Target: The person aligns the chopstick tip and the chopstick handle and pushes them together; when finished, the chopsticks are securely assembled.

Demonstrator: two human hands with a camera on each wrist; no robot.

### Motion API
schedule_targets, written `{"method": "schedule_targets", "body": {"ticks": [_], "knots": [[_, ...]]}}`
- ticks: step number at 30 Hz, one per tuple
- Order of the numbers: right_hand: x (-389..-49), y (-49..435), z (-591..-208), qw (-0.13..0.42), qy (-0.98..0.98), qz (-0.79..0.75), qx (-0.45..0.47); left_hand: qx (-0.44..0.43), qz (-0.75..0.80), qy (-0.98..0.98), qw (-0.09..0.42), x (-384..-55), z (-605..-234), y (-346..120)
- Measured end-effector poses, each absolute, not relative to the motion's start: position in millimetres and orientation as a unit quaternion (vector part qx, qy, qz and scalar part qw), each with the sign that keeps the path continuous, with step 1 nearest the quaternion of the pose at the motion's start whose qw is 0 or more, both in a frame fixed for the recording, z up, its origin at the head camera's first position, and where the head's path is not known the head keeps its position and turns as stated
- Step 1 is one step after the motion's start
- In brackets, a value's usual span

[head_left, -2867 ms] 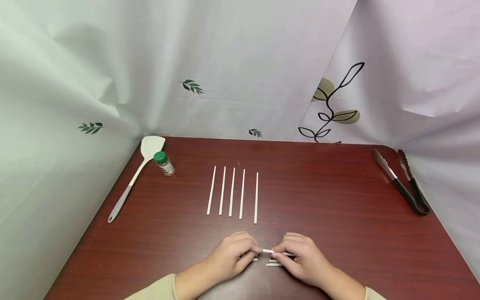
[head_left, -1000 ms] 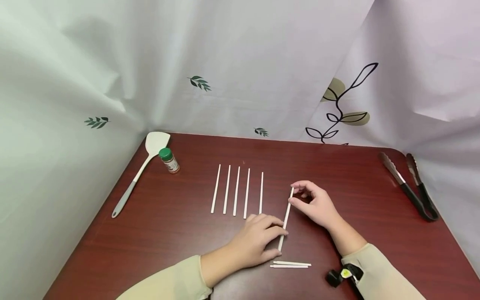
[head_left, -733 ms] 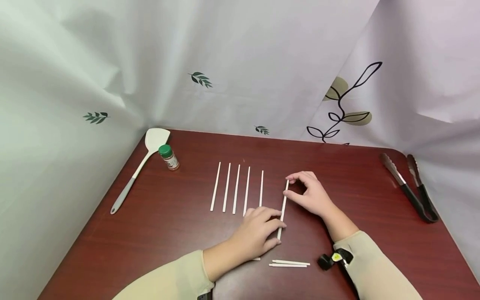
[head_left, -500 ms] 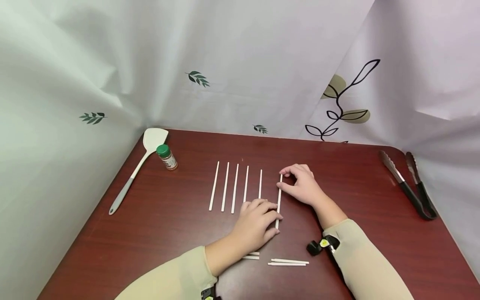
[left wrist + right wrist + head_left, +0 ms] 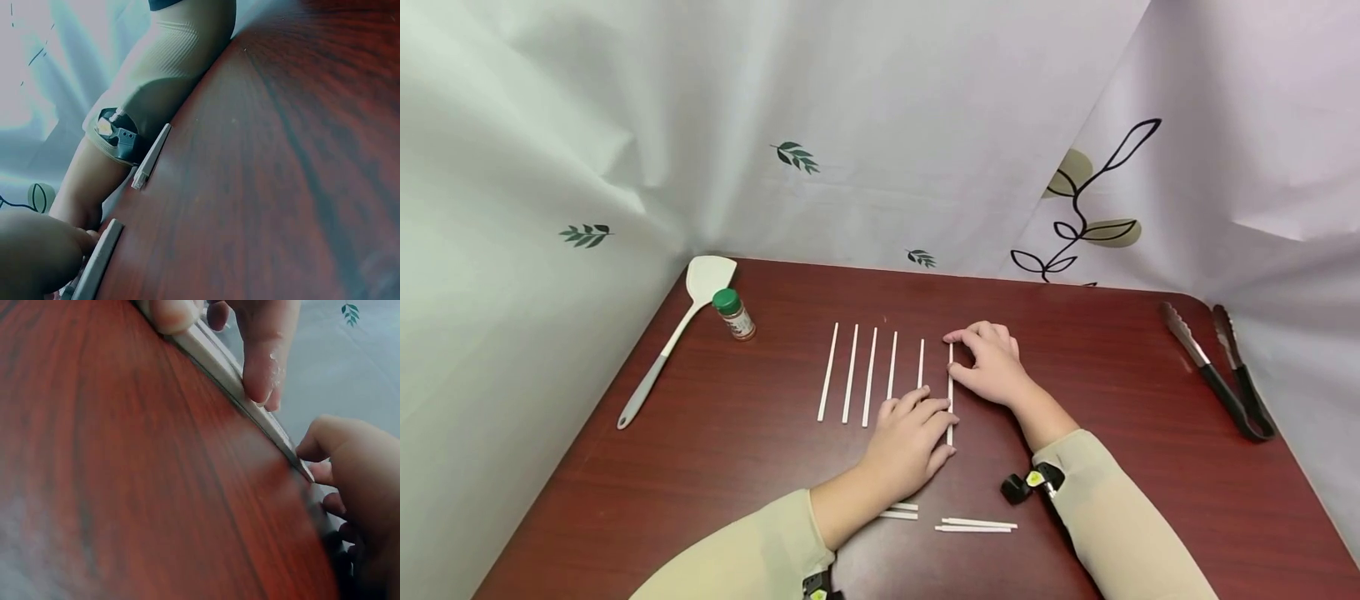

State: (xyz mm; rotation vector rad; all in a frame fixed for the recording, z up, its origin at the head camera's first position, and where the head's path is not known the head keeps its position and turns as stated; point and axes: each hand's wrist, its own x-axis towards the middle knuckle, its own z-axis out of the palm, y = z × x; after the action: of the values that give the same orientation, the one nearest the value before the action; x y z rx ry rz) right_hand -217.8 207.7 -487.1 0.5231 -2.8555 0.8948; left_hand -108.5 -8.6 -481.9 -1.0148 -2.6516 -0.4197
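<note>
A long, thin white stick (image 5: 951,389) lies lengthwise at the right end of a row of matching white sticks (image 5: 828,371). My right hand (image 5: 988,362) pinches its far end between thumb and fingers. Closer to me, my left hand (image 5: 902,442) holds the same stick near its lower end. The right wrist view shows the left thumb (image 5: 172,314) and a finger on opposite sides of the stick, close to the tabletop. Short white pieces (image 5: 976,528) with narrow peg ends lie in front of the hands. Other short pieces (image 5: 900,516) are partly covered by my left wrist.
At the far left lies a white spatula (image 5: 679,333) with a grey handle, beside a green-capped spice jar (image 5: 734,315). Tongs (image 5: 1217,375) with black handles rest near the right edge of the dark red table (image 5: 1112,358). Pale curtains (image 5: 880,125) hang behind it.
Both hands have moved from the table's front to the row, bringing the stick along. It has turned lengthwise and shifted left, closer to the last stick of the row.
</note>
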Motion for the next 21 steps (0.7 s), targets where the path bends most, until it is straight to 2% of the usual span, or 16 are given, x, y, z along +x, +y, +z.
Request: {"method": "schedule_targets", "body": {"ticks": [13,21], "knots": [[-215.3,209.4,-488.5,0.064,-0.942,0.277,0.178,-0.351,-0.116,-0.912,0.175,-110.6,-488.3,-10.7],[-214.1,209.8,-488.3,0.056,-0.944,0.268,0.183,-0.348,-0.106,-0.916,0.167,-110.0,-488.2,-10.3]]}}
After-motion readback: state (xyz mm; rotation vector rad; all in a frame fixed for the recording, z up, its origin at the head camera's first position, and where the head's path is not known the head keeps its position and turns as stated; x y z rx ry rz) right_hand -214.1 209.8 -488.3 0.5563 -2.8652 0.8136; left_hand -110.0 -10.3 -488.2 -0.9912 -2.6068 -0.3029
